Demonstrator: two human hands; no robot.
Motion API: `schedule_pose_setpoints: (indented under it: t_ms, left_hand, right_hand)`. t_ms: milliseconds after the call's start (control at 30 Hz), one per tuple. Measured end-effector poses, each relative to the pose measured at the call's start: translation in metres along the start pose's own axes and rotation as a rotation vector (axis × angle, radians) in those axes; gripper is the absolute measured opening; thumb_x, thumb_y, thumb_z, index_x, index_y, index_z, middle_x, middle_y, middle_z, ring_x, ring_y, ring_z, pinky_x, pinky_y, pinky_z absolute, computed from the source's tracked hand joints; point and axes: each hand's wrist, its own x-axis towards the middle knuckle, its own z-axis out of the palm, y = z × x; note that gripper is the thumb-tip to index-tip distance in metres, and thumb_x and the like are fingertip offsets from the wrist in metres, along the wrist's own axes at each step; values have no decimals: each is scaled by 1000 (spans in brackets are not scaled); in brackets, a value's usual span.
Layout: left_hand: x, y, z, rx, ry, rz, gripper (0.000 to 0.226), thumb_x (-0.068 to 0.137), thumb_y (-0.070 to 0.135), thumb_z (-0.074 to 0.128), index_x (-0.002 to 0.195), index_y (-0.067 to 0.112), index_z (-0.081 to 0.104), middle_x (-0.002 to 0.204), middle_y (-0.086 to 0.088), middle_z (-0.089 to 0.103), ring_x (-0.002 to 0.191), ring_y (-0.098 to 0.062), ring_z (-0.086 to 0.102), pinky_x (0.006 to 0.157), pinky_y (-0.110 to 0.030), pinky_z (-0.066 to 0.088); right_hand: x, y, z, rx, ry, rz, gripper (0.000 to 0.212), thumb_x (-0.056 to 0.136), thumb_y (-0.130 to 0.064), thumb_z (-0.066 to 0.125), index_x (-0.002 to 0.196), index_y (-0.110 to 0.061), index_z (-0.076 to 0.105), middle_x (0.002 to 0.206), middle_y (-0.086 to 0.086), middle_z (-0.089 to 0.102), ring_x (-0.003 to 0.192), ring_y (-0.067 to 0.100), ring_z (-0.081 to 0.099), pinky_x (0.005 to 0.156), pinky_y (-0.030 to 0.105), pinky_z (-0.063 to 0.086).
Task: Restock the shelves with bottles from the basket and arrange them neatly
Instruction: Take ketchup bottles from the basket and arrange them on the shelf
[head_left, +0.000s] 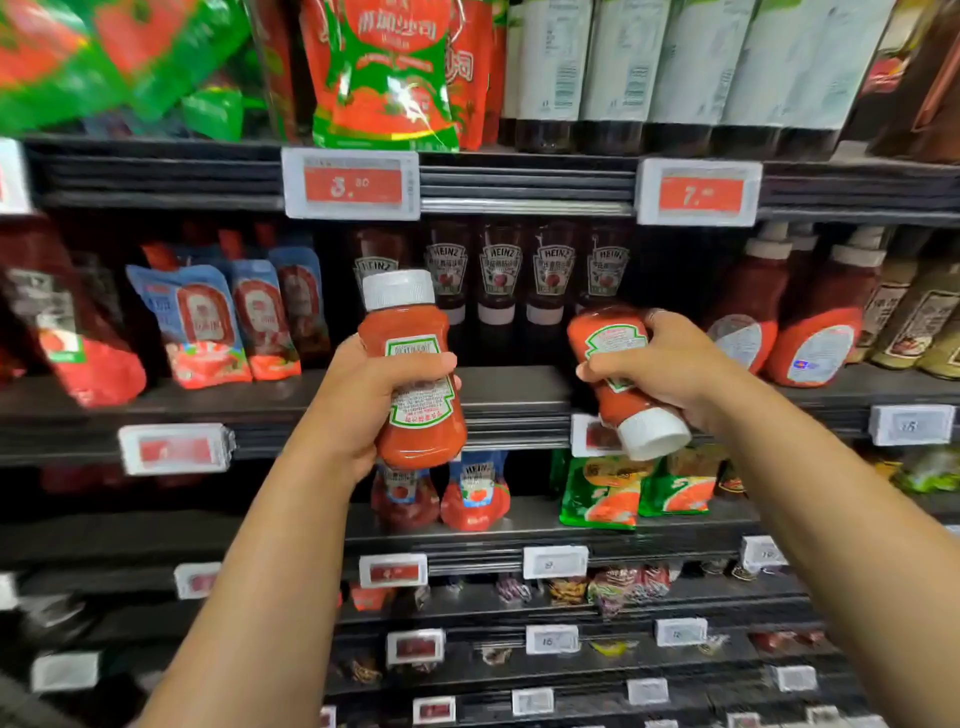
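Before the middle shelf (519, 384), your left hand (363, 410) grips a ketchup bottle (415, 374) cap-up; your right hand (670, 364), nearer the Heinz row (524, 270), holds another bottle (618, 369) cap tilted down.

Two red ketchup squeeze bottles, both off the shelf and held in front of it. Left bottle (415, 369): ribbed white cap up, roughly upright with a slight lean, green-edged white label facing the camera, gripped round its middle. Right bottle (621, 376): tilted, white cap pointing down and to the right, label partly covered by fingers (613, 366). Shelf (514, 387): dark, front bare; a row of dark Heinz bottles (501, 273) stands cap-down at the back.
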Motion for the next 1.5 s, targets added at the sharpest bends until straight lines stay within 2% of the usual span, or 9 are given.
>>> schedule_pose_setpoints:
  t_ms: [433,567,633,800,1033,1233,1367,1433,1500]
  left_hand:
    - [45,0,19,37,-28,-95,50,64,17,86,107,-2,70,91,-17,75,81,-29,74,71,-40,60]
    - [49,1,42,5,28,-80,67,61,14,89,120,-7,64,96,-17,75,84,-29,74,74,-41,62]
    - [52,3,50,-34,48,-77,66,60,15,87,118,-6,64,94,-18,75,84,-30,75,73,-41,61]
    - [57,5,64,-182,70,-20,38,64,7,86,98,1,69,85,-15,70,82,-31,71,83,-51,60]
    - [62,2,38,-326,164,36,28,62,7,82,88,3,72,86,-15,71,83,-27,71,84,-39,60]
    - [61,-12,-2,-185,116,16,55,62,13,90,109,-7,70,102,-20,75,96,-30,73,82,-35,60]
    - [62,-26,-6,19,-17,28,62,69,12,85,126,4,62,111,-16,75,102,-28,73,82,-30,58]
    - [64,-29,-4,130,-54,34,61,70,14,87,125,10,62,109,-10,77,102,-23,74,83,-25,58]
    - [67,-31,-4,182,-56,46,59,75,13,87,127,13,61,108,-5,78,103,-20,74,82,-22,57]
  right_hand:
    - [67,-4,-11,-316,-219,370,61,66,-47,90,103,-3,71,89,21,76,77,37,73,85,49,59]
    - [55,-11,-10,-825,98,-289,60,75,-69,71,107,-19,75,104,8,76,103,30,70,84,27,46]
    - [28,-17,8,-520,233,-618,57,71,-67,67,115,-31,69,102,-3,76,97,18,70,80,17,45]
    - [-7,-13,69,126,-282,-314,63,58,-72,74,108,-39,53,101,-12,73,89,1,71,84,28,58]
    - [5,-2,98,432,-256,-248,62,57,-39,92,108,-16,64,94,1,77,89,20,74,86,48,62]
    - [31,-24,68,331,-196,-327,33,76,-24,90,103,-18,73,94,2,79,89,24,77,76,38,63]
    - [46,-41,58,149,-104,-351,19,67,-42,92,74,-35,76,59,-30,65,59,-14,62,53,2,41]
    - [52,-48,60,84,-110,-299,22,63,-47,92,54,-46,72,52,-30,61,55,-14,60,49,4,41]
    - [57,-54,63,89,-126,-289,22,64,-47,92,78,-34,81,79,-17,76,78,-2,71,74,20,58]
